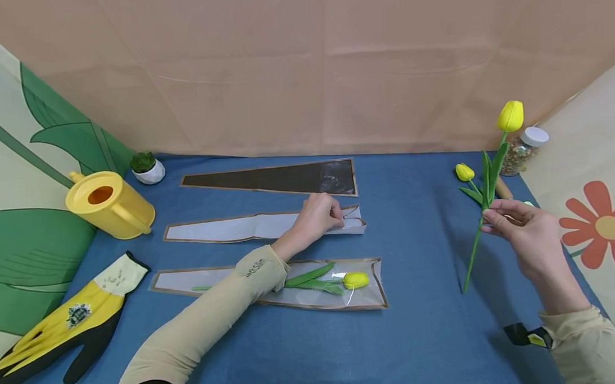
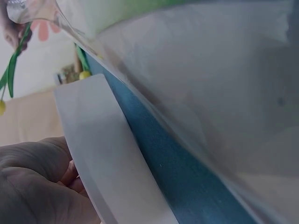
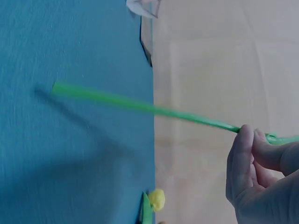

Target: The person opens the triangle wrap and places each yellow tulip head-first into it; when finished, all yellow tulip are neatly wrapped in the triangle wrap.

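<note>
My right hand (image 1: 533, 238) pinches the green stem of a yellow tulip (image 1: 511, 116) between thumb and fingers, holding it raised above the right side of the table. In the right wrist view the stem (image 3: 187, 116) slants away from the fingertips. My left hand (image 1: 316, 217) pinches the wide right end of a white flower sleeve (image 1: 222, 228) with a brown border. The left wrist view shows the curled fingers partly hidden behind this sleeve (image 2: 107, 140). Nearer me, under my left forearm, lies a clear-fronted sleeve (image 1: 369, 301) with another yellow tulip (image 1: 355, 279) inside.
A dark sleeve (image 1: 266, 179) lies at the back of the blue cloth (image 1: 419, 335). Leftward are a yellow watering can (image 1: 130, 206), a small potted plant (image 1: 149, 172) and a yellow-black glove (image 1: 83, 318). Another tulip (image 1: 465, 172) and a lidded jar (image 1: 520, 153) sit at the back right.
</note>
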`<state>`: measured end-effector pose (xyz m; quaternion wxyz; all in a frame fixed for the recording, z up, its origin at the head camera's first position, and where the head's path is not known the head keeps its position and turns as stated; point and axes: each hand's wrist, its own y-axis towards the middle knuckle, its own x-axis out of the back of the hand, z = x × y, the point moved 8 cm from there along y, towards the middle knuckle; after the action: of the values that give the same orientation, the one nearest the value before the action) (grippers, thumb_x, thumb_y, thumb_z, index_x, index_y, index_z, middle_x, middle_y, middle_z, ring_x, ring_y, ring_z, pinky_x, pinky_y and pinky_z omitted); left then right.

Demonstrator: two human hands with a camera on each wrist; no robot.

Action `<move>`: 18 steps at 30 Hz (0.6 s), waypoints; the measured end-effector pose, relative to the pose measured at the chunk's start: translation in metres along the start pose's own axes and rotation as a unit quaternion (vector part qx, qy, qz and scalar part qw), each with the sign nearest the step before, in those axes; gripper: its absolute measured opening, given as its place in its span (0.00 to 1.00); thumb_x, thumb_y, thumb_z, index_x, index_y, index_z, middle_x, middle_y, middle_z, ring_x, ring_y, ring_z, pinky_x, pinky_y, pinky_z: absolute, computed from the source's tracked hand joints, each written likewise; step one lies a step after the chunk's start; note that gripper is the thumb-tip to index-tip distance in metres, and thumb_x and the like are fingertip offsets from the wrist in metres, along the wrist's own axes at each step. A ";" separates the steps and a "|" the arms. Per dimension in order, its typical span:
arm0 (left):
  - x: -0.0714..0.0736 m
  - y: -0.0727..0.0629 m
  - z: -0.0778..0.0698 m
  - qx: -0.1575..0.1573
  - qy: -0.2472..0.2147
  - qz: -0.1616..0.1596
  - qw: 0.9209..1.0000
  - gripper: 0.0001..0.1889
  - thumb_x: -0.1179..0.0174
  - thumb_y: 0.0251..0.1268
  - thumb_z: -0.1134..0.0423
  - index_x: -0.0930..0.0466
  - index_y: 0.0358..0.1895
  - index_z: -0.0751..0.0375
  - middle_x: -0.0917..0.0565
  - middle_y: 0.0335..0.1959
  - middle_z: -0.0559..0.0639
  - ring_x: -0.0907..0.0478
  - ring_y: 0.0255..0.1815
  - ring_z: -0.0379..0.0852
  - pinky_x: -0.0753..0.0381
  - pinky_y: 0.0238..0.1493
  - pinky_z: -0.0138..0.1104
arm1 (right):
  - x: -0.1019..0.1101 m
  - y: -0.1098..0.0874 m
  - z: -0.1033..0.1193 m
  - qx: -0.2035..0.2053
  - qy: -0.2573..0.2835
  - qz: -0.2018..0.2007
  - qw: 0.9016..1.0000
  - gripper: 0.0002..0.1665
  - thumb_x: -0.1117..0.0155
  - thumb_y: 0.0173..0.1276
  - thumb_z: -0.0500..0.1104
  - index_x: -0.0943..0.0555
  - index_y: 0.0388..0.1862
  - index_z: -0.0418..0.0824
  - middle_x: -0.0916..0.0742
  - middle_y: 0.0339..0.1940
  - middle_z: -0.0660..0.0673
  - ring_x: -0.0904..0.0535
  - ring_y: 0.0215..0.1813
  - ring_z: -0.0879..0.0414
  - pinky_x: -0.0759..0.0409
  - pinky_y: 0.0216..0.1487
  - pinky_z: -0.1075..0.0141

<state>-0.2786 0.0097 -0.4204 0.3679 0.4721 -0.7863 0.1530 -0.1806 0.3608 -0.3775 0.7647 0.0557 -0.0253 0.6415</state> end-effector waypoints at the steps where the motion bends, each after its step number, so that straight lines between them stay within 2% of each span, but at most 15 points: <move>1: 0.000 0.000 0.000 -0.001 0.001 0.000 1.000 0.06 0.21 0.60 0.73 0.09 0.28 0.62 0.10 0.30 0.51 0.14 0.32 0.46 0.16 0.39 0.37 | -0.002 0.000 -0.002 -0.006 0.038 0.001 0.999 0.11 0.34 0.76 0.27 0.11 0.44 0.43 0.11 0.36 0.50 0.09 0.36 0.62 0.13 0.38 0.71; 3: 0.000 0.000 0.000 -0.001 0.002 0.000 1.000 0.06 0.21 0.60 0.72 0.09 0.28 0.62 0.10 0.30 0.51 0.15 0.31 0.45 0.17 0.39 0.37 | -0.005 0.001 -0.005 -0.017 0.092 0.006 0.996 0.11 0.34 0.76 0.27 0.11 0.44 0.41 0.10 0.36 0.48 0.09 0.36 0.60 0.13 0.39 0.69; 10: -0.001 0.000 0.000 0.004 0.004 0.000 1.000 0.07 0.22 0.61 0.72 0.09 0.27 0.61 0.10 0.30 0.50 0.15 0.30 0.45 0.17 0.41 0.40 | -0.020 0.000 -0.019 -0.044 0.211 0.012 0.976 0.10 0.38 0.78 0.26 0.12 0.44 0.36 0.09 0.38 0.44 0.08 0.40 0.57 0.12 0.45 0.67; 18: -0.001 0.000 0.000 0.009 0.003 0.003 1.000 0.07 0.22 0.62 0.72 0.09 0.27 0.61 0.10 0.30 0.50 0.15 0.31 0.45 0.16 0.42 0.41 | -0.036 0.000 -0.033 -0.061 0.346 -0.028 0.936 0.10 0.41 0.79 0.25 0.13 0.43 0.31 0.08 0.36 0.40 0.08 0.41 0.54 0.12 0.49 0.65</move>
<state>-0.2786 0.0106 -0.4208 0.3656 0.4722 -0.7854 0.1628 -0.1883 0.3292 -0.4142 0.7459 -0.2160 0.2034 0.5964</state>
